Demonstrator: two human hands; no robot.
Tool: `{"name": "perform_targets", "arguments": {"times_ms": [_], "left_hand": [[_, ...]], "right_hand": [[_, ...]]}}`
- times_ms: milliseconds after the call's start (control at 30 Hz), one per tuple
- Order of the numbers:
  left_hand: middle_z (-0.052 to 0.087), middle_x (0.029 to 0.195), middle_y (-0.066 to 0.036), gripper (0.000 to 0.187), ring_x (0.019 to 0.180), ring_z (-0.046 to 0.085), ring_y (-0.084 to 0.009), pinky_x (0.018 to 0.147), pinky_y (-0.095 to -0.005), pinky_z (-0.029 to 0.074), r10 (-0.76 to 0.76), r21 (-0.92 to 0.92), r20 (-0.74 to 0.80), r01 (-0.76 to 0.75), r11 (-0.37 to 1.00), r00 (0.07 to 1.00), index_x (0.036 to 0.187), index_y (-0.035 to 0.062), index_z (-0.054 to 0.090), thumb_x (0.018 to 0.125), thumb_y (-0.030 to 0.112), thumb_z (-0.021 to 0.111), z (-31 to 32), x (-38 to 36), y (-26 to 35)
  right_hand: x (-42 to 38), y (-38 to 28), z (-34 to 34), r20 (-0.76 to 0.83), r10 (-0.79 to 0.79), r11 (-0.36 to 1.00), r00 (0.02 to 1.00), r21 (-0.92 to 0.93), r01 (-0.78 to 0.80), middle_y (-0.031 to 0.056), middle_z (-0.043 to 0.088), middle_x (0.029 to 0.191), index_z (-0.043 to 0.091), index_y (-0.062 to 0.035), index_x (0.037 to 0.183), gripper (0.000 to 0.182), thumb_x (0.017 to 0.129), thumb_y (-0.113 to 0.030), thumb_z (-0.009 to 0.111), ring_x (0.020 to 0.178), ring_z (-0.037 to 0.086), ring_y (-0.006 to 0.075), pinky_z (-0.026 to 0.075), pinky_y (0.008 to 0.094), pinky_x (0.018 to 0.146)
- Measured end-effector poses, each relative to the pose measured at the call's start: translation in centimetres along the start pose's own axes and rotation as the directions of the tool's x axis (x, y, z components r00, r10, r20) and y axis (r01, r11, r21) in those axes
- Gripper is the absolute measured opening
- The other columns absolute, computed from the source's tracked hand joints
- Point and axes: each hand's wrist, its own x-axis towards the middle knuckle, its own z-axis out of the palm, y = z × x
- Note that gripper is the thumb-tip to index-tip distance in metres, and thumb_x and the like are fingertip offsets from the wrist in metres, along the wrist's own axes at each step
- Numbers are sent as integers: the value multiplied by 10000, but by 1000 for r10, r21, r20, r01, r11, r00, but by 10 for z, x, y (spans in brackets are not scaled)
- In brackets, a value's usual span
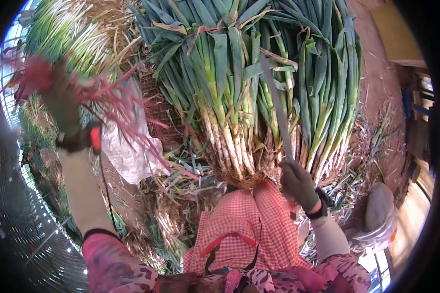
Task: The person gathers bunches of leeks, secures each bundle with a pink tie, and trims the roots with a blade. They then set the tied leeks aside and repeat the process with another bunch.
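Observation:
My gloved right hand (299, 184) is closed round the handle of a long-bladed knife (278, 110), its blade pointing up and away across the leeks. My gloved left hand (66, 110) is raised at the far left and smeared by motion. From it trails a bunch of thin red strands (120, 107), apparently ties, closed in the hand. In front of my knees stands a big bundle of leeks (225, 112), bound with a reddish tie, roots toward me. Another bundle of leeks (327, 102) leans beside it on the right.
A whitish plastic sheet or bag (129, 146) lies below the strands, near a reddish-brown crate (164, 129). More green onions (78, 34) are heaped at the upper left. Trimmed leaf scraps (371, 139) litter the ground at right, with a clear plastic bag (376, 219) closer in.

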Motion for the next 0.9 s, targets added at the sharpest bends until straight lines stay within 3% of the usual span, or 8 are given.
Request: {"name": "perform_targets", "arguments": {"times_ms": [67, 200, 267, 333, 433, 533, 800, 900], "left_hand": [[620, 1101, -82, 296, 955, 612, -175, 743, -284, 506, 635, 725, 379, -643, 247, 673, 1201, 49, 562, 943, 155, 460, 45, 48, -43], [669, 854, -164, 320, 779, 646, -272, 679, -399, 508, -159, 185, 235, 117, 976, 959, 1074, 56, 626, 884, 304, 555, 225, 24, -38], [660, 946, -206, 285, 866, 643, -330, 763, -456, 500, -174, 418, 297, 36, 908, 939, 1069, 73, 639, 866, 241, 532, 278, 25, -60], [669, 845, -156, 252, 860, 634, -340, 748, -441, 494, 108, 612, 592, -533, 584, 799, 986, 71, 654, 877, 251, 516, 306, 25, -109], [660, 855, -167, 232, 839, 623, -344, 757, -442, 491, 283, 500, 436, -491, 714, 855, 955, 42, 639, 826, 196, 522, 357, 29, -227], [635, 940, -190, 276, 827, 629, -308, 741, -450, 500, 7, 448, 373, -187, 874, 928, 1011, 12, 605, 787, 162, 545, 330, 26, -144], [660, 668, -87, 177, 655, 637, -282, 606, -404, 466, 95, 511, 834, -826, 237, 544, 809, 78, 643, 681, 196, 676, 308, 6, -104], [655, 680, -113, 211, 635, 630, -288, 606, -410, 467, 353, 655, 622, -712, 254, 699, 846, 55, 635, 718, 220, 670, 333, 0, -182]], "right_hand": [[34, -20, 17, 155, -23, 973, 988, 229, -14, -29, 540, 719, 592, -37, 1051, 169, 955, -143, 501, 573, 485, 57, 415, 214, 511], [93, -54, 38, 186, -206, 968, 961, -104, 228, -4, 573, 791, 616, -35, 1024, 186, 920, -178, 555, 660, 535, 94, 461, 214, 585], [127, -52, 31, 306, -553, 699, 775, -336, 632, 3, 589, 806, 624, -20, 1008, 216, 895, -198, 576, 656, 554, 99, 476, 225, 582], [134, -63, 28, 304, -424, 818, 853, -275, 505, 34, 617, 778, 628, -6, 993, 231, 842, -174, 580, 628, 588, 129, 490, 251, 567], [140, -92, 24, 268, -89, 993, 959, -52, 107, 72, 637, 726, 635, -10, 993, 241, 804, -139, 561, 589, 616, 174, 501, 285, 551], [187, -103, 40, 256, -409, 848, 876, -247, 468, 143, 645, 726, 630, -20, 916, 203, 854, -178, 518, 643, 645, 267, 505, 338, 595], [287, -54, 114, -50, -810, 473, 584, -643, 602, 268, 606, 933, 578, -1, 953, 288, 903, -259, 458, 910, 550, 463, 463, 484, 736], [204, 35, 108, -274, -427, 889, 861, 48, 456, 82, 625, 845, 591, -25, 955, 222, 919, -232, 518, 729, 579, 211, 488, 353, 685]]}}
